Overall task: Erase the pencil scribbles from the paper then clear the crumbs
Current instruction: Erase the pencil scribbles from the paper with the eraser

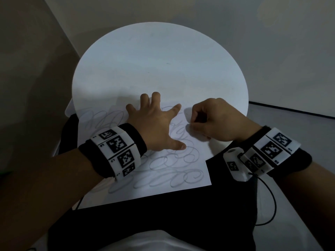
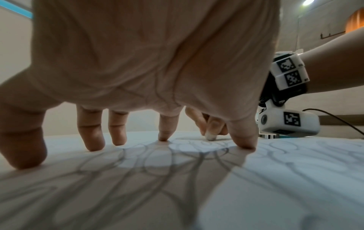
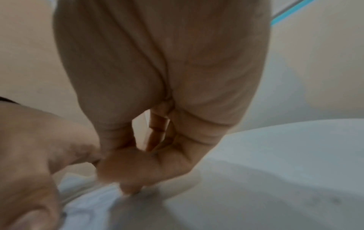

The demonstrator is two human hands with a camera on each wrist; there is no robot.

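Note:
A white paper (image 1: 163, 187) covered in looping pencil scribbles (image 1: 174, 160) lies on the near part of a round white table (image 1: 159, 57). My left hand (image 1: 157, 122) is spread flat on it, and its fingertips (image 2: 94, 147) press the sheet down. Just to its right, my right hand (image 1: 197, 120) is curled, with thumb and fingers pinched together against the paper. In the left wrist view a small pale tip (image 2: 211, 137), seemingly an eraser, shows under that thumb. The right wrist view is blurred; the pinched fingers (image 3: 130, 189) touch the sheet.
The paper's near edge hangs off the table over my dark lap (image 1: 163, 214). A black cable (image 1: 272, 205) loops from the right wrist camera. Walls meet in a corner behind the table, and grey floor lies to the right.

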